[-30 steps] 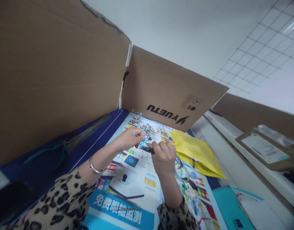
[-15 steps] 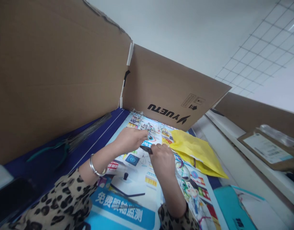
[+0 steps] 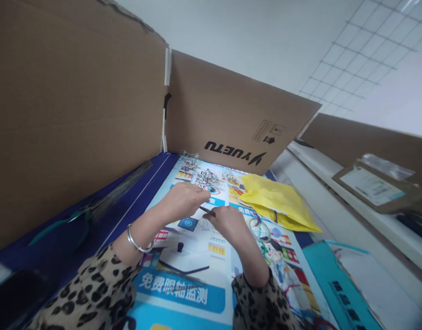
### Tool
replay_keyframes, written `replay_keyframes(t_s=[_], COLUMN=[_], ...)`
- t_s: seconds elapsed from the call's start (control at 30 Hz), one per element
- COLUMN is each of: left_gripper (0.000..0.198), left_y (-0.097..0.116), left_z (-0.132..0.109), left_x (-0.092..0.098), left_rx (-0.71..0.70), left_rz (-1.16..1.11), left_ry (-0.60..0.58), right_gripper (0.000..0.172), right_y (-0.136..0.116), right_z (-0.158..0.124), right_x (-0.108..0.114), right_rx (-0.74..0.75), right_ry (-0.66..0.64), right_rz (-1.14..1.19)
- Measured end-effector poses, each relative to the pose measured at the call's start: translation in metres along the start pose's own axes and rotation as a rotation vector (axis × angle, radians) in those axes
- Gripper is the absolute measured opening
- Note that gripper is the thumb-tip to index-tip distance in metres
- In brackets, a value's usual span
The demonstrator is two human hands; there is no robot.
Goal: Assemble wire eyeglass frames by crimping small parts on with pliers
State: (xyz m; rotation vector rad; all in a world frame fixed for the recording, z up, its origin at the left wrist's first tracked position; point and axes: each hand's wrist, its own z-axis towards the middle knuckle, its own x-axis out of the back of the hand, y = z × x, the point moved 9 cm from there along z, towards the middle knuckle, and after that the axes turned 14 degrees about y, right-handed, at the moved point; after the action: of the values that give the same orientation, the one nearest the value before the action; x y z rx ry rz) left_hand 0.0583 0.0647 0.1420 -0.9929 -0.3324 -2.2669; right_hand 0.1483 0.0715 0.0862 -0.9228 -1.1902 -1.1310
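Observation:
My left hand [image 3: 185, 199], with a silver bangle on its wrist, is raised over the printed sheet with thumb and fingers pinched together. What it pinches is too small to make out. Close beside it, my right hand [image 3: 228, 222] is closed round a small dark tool with a narrow tip [image 3: 207, 211]. That tip points up and left, toward the left fingertips. The rest of the tool is hidden in the right fist, so I cannot tell its exact kind. Beneath both hands lies the colourful printed sheet [image 3: 183, 286].
A bundle of thin wires [image 3: 119, 190] and a teal-handled tool [image 3: 59, 227] lie at left by a cardboard wall [image 3: 76, 91]. Right of my hands are coiled wire [image 3: 261, 229], a yellow bag [image 3: 280, 201] and a teal folder [image 3: 338, 284]. Small wire pieces [image 3: 206, 178] lie farther back.
The camera view has shifted slightly, so the surroundings sit higher and a little left. My right hand has turned slightly round the dark tool; both hands stay close together.

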Motion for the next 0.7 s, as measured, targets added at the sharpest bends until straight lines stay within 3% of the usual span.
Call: replay_keyframes(t_s=[0.17,0.33,0.47,0.57,0.7], left_gripper=[0.014,0.014,0.014,0.017,0.020], left_y=[0.005,0.007,-0.015,-0.038,-0.047], left_z=[-0.001,-0.008,-0.020,-0.030,-0.036], left_x=[-0.012,-0.028,-0.040,-0.045,-0.052], left_rx=[-0.048,-0.022,0.156,0.318,0.346], left_rz=[0.009,-0.068,-0.150,-0.189,-0.248], left_ry=[-0.028,-0.087,-0.083,-0.044,-0.042], right_gripper=[0.034,0.035,0.042,0.046,0.041], right_y=[0.007,0.010,0.012,0.021,0.030], right_z=[0.003,-0.005,-0.013,-0.023,-0.025], right_x=[-0.010,-0.035,-0.040,-0.052,-0.067], right_rx=[0.017,-0.029,-0.002,-0.075,-0.167], right_ry=[-0.077,-0.263,-0.107,-0.030,0.112], right_rz=[0.106,0.250,0.201,0.200,0.225])
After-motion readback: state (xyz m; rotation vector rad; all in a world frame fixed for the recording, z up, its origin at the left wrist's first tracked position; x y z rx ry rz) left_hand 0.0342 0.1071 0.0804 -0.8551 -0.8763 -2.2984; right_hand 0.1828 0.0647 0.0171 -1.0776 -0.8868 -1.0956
